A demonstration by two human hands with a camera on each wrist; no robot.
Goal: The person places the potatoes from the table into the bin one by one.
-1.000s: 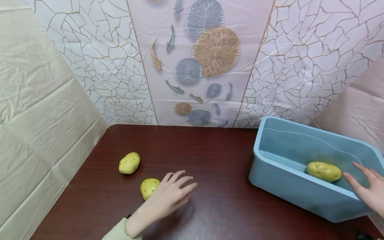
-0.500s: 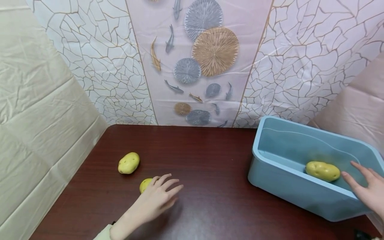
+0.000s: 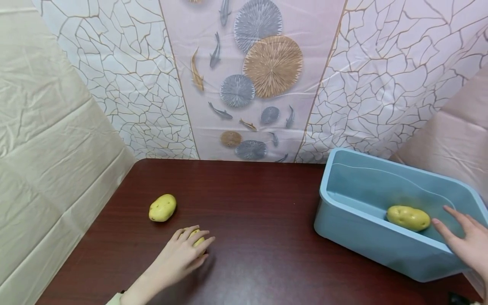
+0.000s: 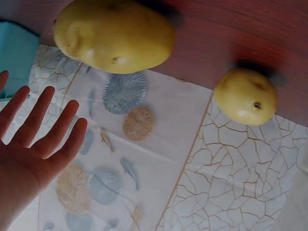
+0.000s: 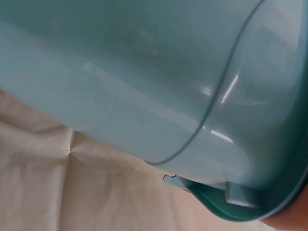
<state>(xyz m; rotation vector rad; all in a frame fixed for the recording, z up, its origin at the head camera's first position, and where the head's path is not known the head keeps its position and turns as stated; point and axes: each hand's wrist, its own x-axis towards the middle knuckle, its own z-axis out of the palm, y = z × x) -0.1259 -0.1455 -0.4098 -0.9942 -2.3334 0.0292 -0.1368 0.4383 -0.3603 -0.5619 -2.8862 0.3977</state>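
Note:
My left hand [image 3: 181, 256] hovers over a yellow potato [image 3: 198, 242] on the table, partly hidden behind the fingers. In the left wrist view the left hand [image 4: 31, 149] has its fingers spread, with a gap between them and the larger potato [image 4: 115, 38]. Farther back on the left lies a second potato [image 3: 162, 208]. At the right stands a blue bin [image 3: 373, 237] holding one potato [image 3: 408, 218]. My right hand [image 3: 467, 239] is at the bin's right end, its visible finger and thumb extended over the inside, near that potato.
The dark red-brown table [image 3: 259, 203] runs back to a patterned cloth [image 3: 244, 106]. A pale cloth [image 3: 49, 169] hangs along the left side. Bin wall [image 5: 134, 82] fills most of the right wrist view.
My left hand has moved left and down in the head view, from beside the nearer potato to over it. The right hand stays at the bin.

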